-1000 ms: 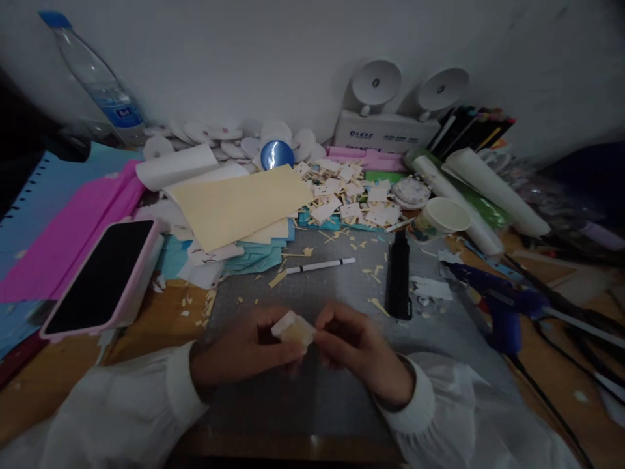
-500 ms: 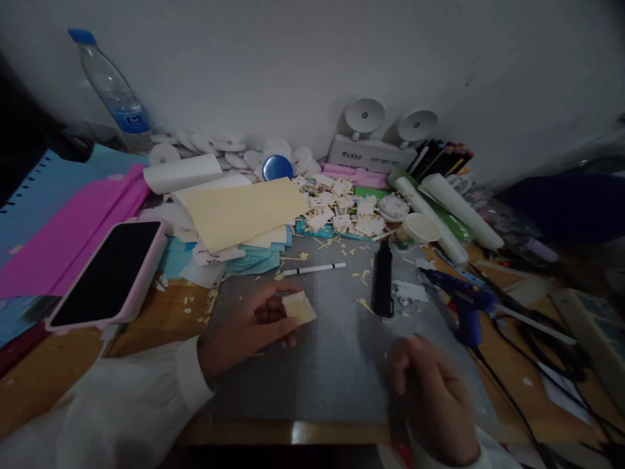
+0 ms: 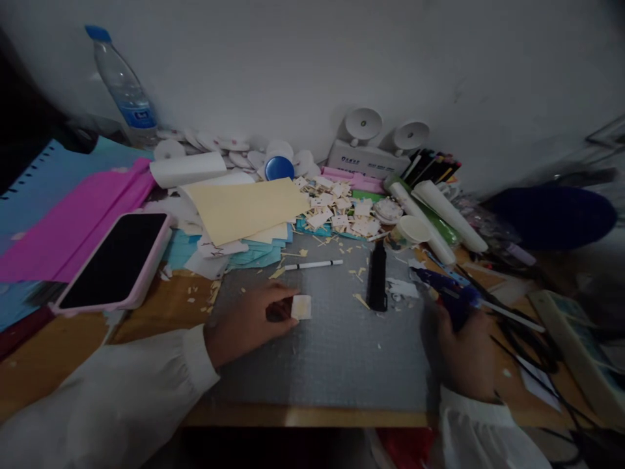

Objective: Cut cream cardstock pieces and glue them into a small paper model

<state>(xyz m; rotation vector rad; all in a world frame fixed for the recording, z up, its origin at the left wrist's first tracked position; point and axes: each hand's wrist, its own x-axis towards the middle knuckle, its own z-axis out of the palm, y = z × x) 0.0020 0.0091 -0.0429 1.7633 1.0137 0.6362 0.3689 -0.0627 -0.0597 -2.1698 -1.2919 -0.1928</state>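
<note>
Over the grey mat (image 3: 332,365), my left hand (image 3: 256,322) pinches a small pale square piece (image 3: 301,307) by its left edge between thumb and fingers. My right hand (image 3: 463,345) is at the blue glue gun (image 3: 452,294) on the right, its fingers around the handle, which they partly hide. A white pen with black bands (image 3: 314,265) lies on the mat beyond the pale piece. Between the hands and farther back rests a black tool (image 3: 377,279), with paper scraps (image 3: 403,288) beside it.
A phone (image 3: 117,262) lies at the left near pink paper (image 3: 83,218). Yellow sheets (image 3: 249,208) and a heap of small paper pieces (image 3: 336,205) fill the back. A paper cup (image 3: 413,229) stands right of them. Black cables (image 3: 541,348) run along the right.
My right hand has moved right and forward from the mat onto the glue gun. The pale piece in my left hand has turned and now looks squarer. The view has shifted slightly.
</note>
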